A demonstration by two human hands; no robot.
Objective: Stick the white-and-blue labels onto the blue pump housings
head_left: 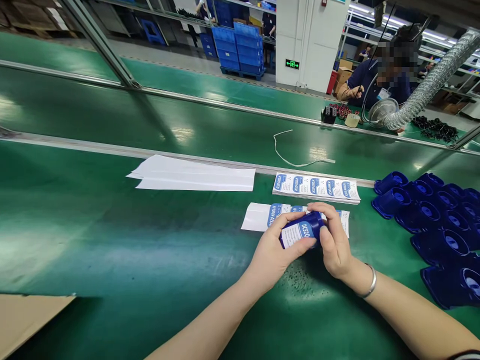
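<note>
Both my hands hold one dark blue plastic housing (315, 223) with a blue-and-white label (296, 233) on its side. My left hand (270, 252) wraps it from the left, thumb along the label's lower edge. On its right end, the fingers of my right hand (335, 245) curl around the top and side. Under the housing lies a partly used label sheet (255, 217), its left part bare white backing. Just behind sits a stack of label sheets (316, 186) printed with several blue-and-white labels.
White backing strips (195, 175) lie at the back left of the green bench. Several blue housings (427, 210) stand in rows at the right. A cardboard piece (30, 320) is at the lower left. Across the belt, a person (360, 82) works beside a flexible metal duct (431, 85).
</note>
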